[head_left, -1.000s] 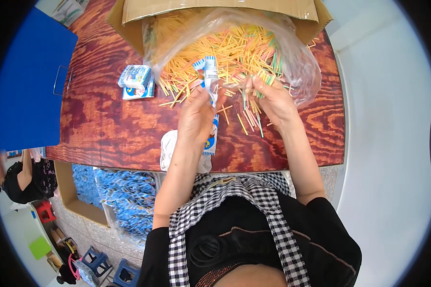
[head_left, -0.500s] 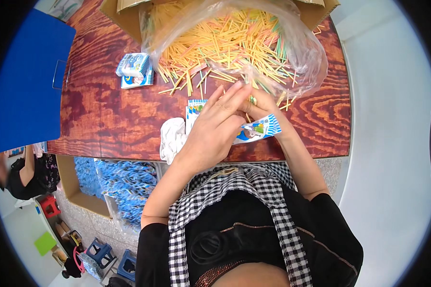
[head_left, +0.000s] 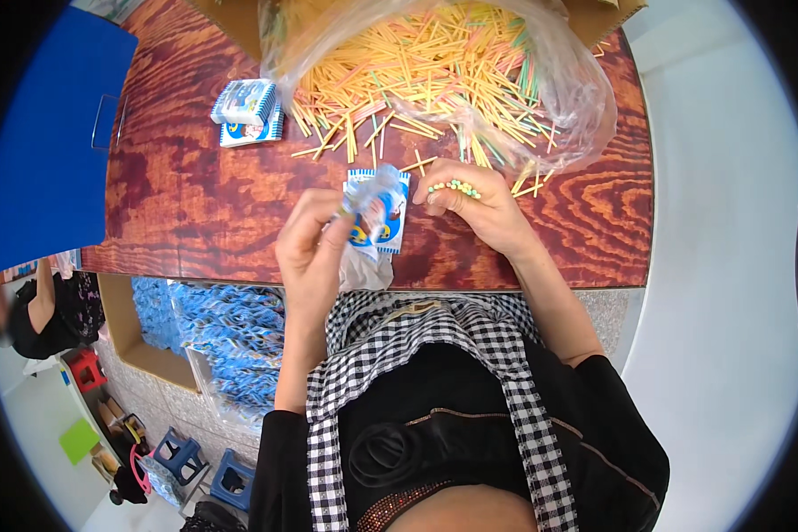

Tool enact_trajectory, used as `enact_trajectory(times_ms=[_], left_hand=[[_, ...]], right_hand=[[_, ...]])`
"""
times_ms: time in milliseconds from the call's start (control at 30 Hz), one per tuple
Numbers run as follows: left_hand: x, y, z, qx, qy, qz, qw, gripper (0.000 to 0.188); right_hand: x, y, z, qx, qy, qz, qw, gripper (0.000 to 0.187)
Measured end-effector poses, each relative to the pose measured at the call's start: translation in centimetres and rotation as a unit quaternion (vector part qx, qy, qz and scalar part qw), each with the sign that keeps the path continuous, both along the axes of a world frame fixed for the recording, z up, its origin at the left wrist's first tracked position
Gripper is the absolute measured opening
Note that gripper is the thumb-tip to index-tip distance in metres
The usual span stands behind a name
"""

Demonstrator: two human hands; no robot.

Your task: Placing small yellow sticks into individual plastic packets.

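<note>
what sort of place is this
Likely a small packing workshop: loose coloured sticks heap at an open carton, printed packets sit on the wooden table, and another carton holds blue pieces.

Passable tabletop (head_left: pixel 239 199) between left fingers (head_left: pixel 317 204) and stacked packets (head_left: pixel 246 115); straw pile (head_left: pixel 408 75), plastic bag (head_left: pixel 585 124) block far side.

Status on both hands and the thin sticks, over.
Left hand pinching translucent wrapper. Right hand gripping stick bundle. Blue-and-white packet lying beneath wrapper.
</note>
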State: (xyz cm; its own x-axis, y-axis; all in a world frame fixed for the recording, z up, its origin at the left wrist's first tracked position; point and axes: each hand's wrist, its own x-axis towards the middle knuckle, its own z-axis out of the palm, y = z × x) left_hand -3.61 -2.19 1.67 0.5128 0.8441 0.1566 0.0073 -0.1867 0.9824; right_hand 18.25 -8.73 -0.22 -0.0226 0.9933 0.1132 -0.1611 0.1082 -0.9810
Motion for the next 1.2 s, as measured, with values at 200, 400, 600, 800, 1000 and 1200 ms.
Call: enact_trajectory(times_ms=[200,400,600,800,1000,1200], left_hand=[[-0.1,1.7,-2.9,-0.184,-0.048,0.129,0.973,0.006],[0.6,0.9,-4.9,-0.177,-0.018,0.084,0.981,0.007],[0.3,0.5,-5.0,-0.089,0.027,0.082,0.992,0.01],[0.7,0.2,-3.3,-0.113,0.006,0.076,0.991,0.007],[0.2,0.1,-3.5,-0.182,-0.031,0.081,0.979,0.008],[0.0,0.3,-3.4,-0.093,-0.038,0.092,0.991,0.012]], right_hand=[[-0.5,0.1,0.2,0.013,0.012,-0.001,1.0,0.011],[-0.1,0.0,0.4,0.004,0.003,-0.008,1.0,0.011],[-0.2,0.0,0.4,0.003,-0.001,-0.016,1.0,0.011],[-0.2,0.1,0.3,0.017,-0.017,-0.013,1.0,0.011],[-0.2,0.2,0.4,0.061,-0.051,-0.009,0.997,0.01],[-0.2,0.0,0.3,0.072,-0.089,-0.011,0.993,0.01]])
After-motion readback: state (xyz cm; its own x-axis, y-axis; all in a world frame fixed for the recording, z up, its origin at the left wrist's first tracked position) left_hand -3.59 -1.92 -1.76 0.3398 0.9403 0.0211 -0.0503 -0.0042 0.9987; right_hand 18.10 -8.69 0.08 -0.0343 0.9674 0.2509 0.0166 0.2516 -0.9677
